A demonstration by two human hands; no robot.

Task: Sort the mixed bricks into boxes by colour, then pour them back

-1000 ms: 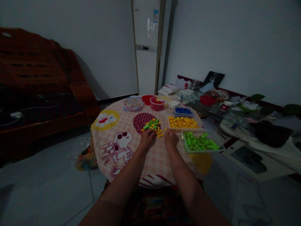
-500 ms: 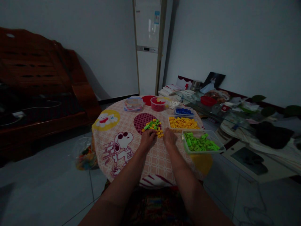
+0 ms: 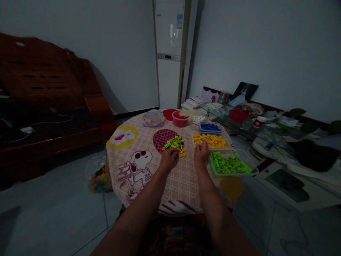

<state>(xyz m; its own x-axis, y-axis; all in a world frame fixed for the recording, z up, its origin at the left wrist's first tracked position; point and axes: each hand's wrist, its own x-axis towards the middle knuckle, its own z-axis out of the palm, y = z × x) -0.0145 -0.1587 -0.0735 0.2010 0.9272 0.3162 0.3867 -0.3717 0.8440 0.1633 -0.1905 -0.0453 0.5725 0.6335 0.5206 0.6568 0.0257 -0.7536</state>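
Observation:
A small heap of green and yellow bricks (image 3: 174,144) lies on the round table's cartoon-print cloth (image 3: 138,170). My left hand (image 3: 168,158) rests at the heap's near edge, fingers curled down on the bricks; what they hold is too small to see. My right hand (image 3: 201,153) reaches toward the near edge of the clear tray of yellow bricks (image 3: 211,139), fingers bunched together. A clear tray of green bricks (image 3: 230,163) sits just right of that hand.
Behind stand a small tub of blue bricks (image 3: 210,126), a tub of red bricks (image 3: 180,118) and a lidded clear box (image 3: 152,118). A wooden bench (image 3: 45,99) is at left, a cluttered glass table (image 3: 253,122) at right, a bag of bricks (image 3: 97,176) on the floor.
My right hand has moved from beside the heap to the right and away, up to the yellow tray. The left hand has stayed at the heap.

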